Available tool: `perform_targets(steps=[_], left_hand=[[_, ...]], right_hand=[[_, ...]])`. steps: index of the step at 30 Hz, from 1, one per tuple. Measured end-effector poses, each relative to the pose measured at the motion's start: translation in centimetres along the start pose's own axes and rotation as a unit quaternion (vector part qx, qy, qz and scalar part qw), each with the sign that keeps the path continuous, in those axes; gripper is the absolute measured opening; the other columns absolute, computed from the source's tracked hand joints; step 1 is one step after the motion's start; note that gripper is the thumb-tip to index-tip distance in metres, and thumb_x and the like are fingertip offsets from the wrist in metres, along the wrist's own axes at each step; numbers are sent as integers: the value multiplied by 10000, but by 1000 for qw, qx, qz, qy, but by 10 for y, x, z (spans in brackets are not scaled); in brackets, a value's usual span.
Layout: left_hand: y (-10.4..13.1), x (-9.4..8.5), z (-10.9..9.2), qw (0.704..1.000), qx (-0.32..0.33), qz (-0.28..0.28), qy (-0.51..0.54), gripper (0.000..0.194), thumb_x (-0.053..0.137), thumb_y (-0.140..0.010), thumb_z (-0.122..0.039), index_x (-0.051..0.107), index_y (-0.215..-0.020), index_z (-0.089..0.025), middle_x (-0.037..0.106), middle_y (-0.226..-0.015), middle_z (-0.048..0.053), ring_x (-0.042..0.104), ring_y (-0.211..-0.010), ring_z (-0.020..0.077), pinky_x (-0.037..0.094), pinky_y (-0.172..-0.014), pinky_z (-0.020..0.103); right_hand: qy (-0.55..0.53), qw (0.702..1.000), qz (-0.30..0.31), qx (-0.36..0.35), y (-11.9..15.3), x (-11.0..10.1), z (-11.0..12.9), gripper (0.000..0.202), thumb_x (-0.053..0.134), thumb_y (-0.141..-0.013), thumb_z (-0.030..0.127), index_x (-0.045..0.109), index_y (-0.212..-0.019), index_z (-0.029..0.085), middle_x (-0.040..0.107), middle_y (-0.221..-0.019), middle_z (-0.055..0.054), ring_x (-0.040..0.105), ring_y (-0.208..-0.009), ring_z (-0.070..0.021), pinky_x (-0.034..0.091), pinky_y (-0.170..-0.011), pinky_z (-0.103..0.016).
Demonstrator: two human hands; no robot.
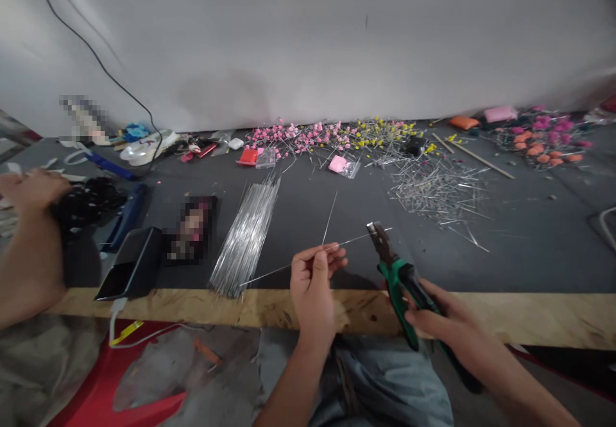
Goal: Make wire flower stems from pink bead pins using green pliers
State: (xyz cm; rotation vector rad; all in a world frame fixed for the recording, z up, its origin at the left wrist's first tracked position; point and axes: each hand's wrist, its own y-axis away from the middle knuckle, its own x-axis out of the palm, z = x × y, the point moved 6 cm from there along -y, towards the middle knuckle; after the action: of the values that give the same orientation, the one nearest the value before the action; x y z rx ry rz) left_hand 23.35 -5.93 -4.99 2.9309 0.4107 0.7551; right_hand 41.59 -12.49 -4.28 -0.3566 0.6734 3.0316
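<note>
My left hand (315,292) is closed in a pinch on a long thin metal wire (264,275), just above the table's front edge. The wire runs out to both sides of the fingers, and another thin piece points up and away behind them. In my right hand (450,321) is a pair of pliers (395,276) with green and black handles. Their jaws are at the wire's right end, with a short tip showing beyond; whether they bite it I cannot tell. A bundle of straight silver wires (248,234) lies left of my left hand.
A loose heap of short wires (433,189) lies at right. Pink-headed stems (298,137), yellow-headed stems (385,133) and orange and magenta ones (543,148) line the wall. A phone (192,229) and a dark box-like device (132,263) lie left. Another person's hand (36,189) rests far left.
</note>
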Motion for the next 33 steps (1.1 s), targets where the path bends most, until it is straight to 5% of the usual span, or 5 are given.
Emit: perform_targets(steps=[8,16,21,26,33], left_hand=[[-9,-14,-8,998,-29,-10,48,124,594,-773,-253,542,-839,-161,676,-843,39,646,-750,138,523,-674,288],[-5,-13,1,997,-69,15,26,171,610,-755,-287,540,-843,-157,670,-855,49,646,-754,152,517,-675,306],[-2,-7,12,993,-105,42,12,173,602,-761,-284,541,-842,-143,666,-845,60,642,-745,156,515,-663,306],[5,4,20,985,-138,97,-26,161,585,-775,-283,549,-820,-133,663,-835,71,636,-738,156,512,-671,304],[11,13,21,972,-190,140,-3,157,589,-773,-279,538,-806,-134,652,-779,59,620,-678,137,496,-656,289]], right_hand=[[289,946,-125,-82,-40,-63,2,197,521,-739,371,617,-764,201,617,-968,-80,582,-885,-248,448,-749,-335],[429,879,-127,-163,-65,-68,-22,248,571,-696,408,611,-835,206,550,-1129,-130,488,-1104,-333,383,-907,-468],[377,892,-171,-184,-56,-72,-9,335,533,-745,413,573,-1021,227,509,-1222,-105,469,-1137,-302,345,-961,-480],[299,933,-76,-184,-40,-53,18,401,489,-804,435,534,-1159,255,531,-1234,-66,478,-1145,-256,376,-960,-408],[280,944,58,-165,-31,-24,22,247,450,-843,363,669,-898,263,660,-941,-45,609,-852,-201,474,-739,-298]])
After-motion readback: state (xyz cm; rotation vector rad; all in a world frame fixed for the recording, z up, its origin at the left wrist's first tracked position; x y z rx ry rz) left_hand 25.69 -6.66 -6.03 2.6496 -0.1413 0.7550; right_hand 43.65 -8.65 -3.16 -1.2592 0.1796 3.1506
